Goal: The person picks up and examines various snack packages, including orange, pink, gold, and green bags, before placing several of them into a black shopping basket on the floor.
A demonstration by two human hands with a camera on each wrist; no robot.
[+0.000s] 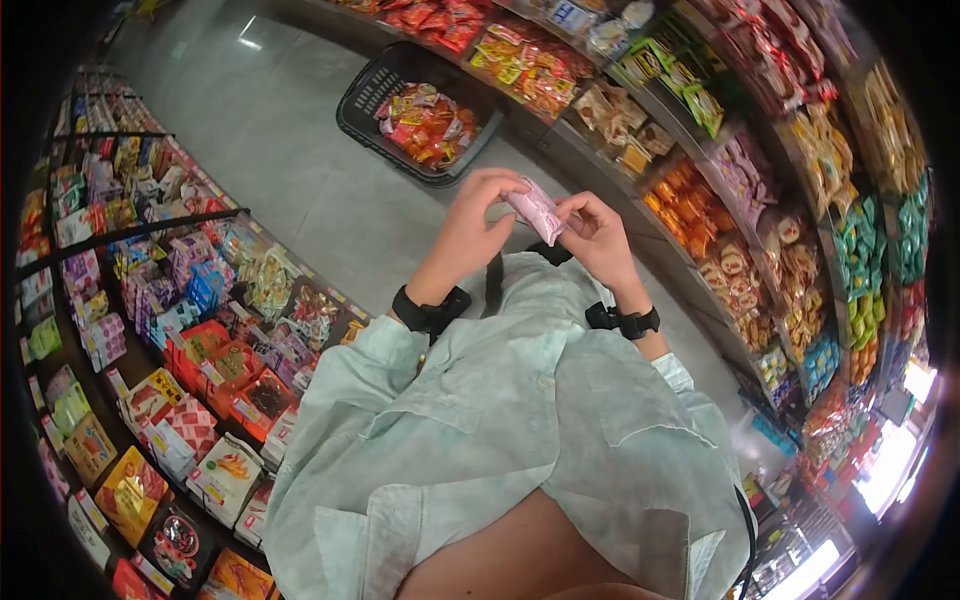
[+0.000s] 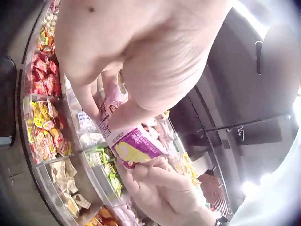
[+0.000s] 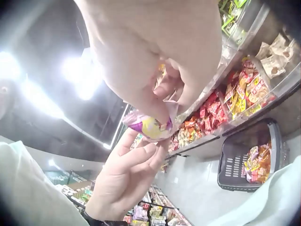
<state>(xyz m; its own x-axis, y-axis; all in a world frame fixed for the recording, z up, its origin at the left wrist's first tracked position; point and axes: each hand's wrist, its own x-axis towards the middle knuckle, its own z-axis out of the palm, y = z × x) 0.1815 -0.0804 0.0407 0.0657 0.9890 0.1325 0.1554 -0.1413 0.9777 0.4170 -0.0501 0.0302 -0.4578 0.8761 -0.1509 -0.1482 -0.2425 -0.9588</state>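
A small pink and purple snack packet (image 1: 536, 211) is held between both hands in front of the body. The left hand (image 1: 468, 228) grips one end with thumb and fingers, and the right hand (image 1: 600, 240) pinches the other end. In the left wrist view the packet (image 2: 136, 145) shows a purple and yellow print, with the right hand (image 2: 167, 190) at its lower end. From the right wrist the packet (image 3: 149, 126) appears between the right hand's fingers above and the left hand (image 3: 124, 179) below. Whether it is sealed or torn, I cannot tell.
A dark basket (image 1: 360, 128) holding several wrapped snacks stands on the grey floor (image 1: 300, 130) beside the right-hand shelves. Bins of colourful packets (image 1: 690, 208) rise along the right. On the left, a long display (image 1: 190, 445) carries boxes and bags.
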